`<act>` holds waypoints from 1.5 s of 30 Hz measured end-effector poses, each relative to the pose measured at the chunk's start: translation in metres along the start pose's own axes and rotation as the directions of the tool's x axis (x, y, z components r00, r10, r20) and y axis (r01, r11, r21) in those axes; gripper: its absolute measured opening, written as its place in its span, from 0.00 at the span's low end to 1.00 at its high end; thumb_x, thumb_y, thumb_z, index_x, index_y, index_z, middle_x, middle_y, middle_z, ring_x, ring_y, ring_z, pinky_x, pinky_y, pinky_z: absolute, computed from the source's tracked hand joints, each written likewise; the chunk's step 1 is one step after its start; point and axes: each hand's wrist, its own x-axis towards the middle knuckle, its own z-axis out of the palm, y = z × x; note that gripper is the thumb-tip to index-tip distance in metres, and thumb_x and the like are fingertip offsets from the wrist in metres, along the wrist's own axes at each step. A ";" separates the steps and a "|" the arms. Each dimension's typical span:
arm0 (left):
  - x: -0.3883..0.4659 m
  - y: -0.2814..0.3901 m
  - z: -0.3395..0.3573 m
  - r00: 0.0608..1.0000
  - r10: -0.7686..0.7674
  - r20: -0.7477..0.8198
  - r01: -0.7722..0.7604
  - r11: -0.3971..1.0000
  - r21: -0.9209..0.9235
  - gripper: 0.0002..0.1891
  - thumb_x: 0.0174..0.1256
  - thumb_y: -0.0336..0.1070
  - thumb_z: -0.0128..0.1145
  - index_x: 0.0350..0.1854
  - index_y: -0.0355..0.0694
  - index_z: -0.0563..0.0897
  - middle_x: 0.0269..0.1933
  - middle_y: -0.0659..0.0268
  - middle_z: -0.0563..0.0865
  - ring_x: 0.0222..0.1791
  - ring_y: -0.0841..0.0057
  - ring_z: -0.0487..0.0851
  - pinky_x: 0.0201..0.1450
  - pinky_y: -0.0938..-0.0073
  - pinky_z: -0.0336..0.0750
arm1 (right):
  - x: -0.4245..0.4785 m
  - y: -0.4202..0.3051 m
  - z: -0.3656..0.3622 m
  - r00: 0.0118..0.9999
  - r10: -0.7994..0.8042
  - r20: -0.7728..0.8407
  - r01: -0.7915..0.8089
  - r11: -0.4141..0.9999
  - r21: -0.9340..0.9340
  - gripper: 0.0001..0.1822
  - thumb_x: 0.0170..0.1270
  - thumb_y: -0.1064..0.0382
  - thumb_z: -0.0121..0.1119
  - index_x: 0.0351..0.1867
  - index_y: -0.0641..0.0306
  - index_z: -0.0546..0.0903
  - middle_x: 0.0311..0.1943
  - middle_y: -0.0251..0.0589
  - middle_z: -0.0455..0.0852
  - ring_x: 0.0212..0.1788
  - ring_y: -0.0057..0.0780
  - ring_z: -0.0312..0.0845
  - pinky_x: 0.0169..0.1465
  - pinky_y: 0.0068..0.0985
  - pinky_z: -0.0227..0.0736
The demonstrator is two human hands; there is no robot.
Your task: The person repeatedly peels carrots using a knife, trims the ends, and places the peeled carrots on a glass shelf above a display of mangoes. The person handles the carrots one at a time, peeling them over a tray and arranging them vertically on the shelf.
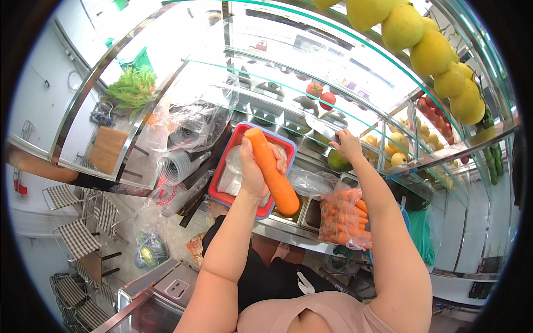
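Observation:
A thick orange carrot [270, 170] is gripped in my left hand [254, 175], its cut-looking end pointing up and away from me. Below it sits a red plastic basket [214, 185] inside a blue one [293, 145], with white and clear items in it. My right hand [348, 145] reaches forward to the metal shelf of the glass display case, just above a green round fruit [338, 161]. Something dark shows at its fingertips, too small to make out. Near my right forearm lies a clear plastic bag of carrots [341, 216], beside metal food pans [313, 213].
Yellow round fruits [431, 54] hang at the upper right. Two tomatoes [327, 100] rest on the case's shelf. Stacked plastic cups [179, 166] lie left of the basket. Folding chairs [79, 239] and a bagged melon-like fruit [150, 252] are on the floor at left.

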 end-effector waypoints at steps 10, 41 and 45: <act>0.008 0.009 -0.029 0.992 -0.037 -0.122 -0.019 0.902 -0.430 0.30 0.59 0.71 0.41 0.34 0.43 0.71 0.30 0.68 0.72 0.32 0.72 0.74 0.45 0.61 0.72 | 0.019 0.041 0.054 0.989 0.138 -0.048 -0.145 0.964 -0.222 0.17 0.49 0.55 0.65 0.39 0.58 0.79 0.37 0.45 0.76 0.39 0.42 0.78 0.39 0.38 0.75; 0.030 -0.012 -0.014 0.975 -0.130 0.180 0.126 0.991 0.036 0.16 0.66 0.45 0.53 0.49 0.42 0.73 0.46 0.63 0.80 0.48 0.73 0.79 0.45 0.76 0.74 | 0.123 -0.191 -0.548 0.912 0.031 -0.409 0.409 -0.145 0.901 0.21 0.61 0.66 0.58 0.51 0.67 0.63 0.50 0.50 0.69 0.53 0.45 0.72 0.56 0.48 0.72; 0.036 -0.008 -0.018 0.983 -0.130 0.129 0.122 0.990 0.071 0.14 0.67 0.42 0.52 0.49 0.42 0.73 0.45 0.65 0.81 0.46 0.75 0.79 0.44 0.78 0.74 | 0.140 -0.167 -0.523 0.659 -0.025 -0.752 0.636 0.552 0.540 0.22 0.56 0.70 0.60 0.52 0.57 0.67 0.50 0.43 0.73 0.54 0.37 0.72 0.51 0.38 0.75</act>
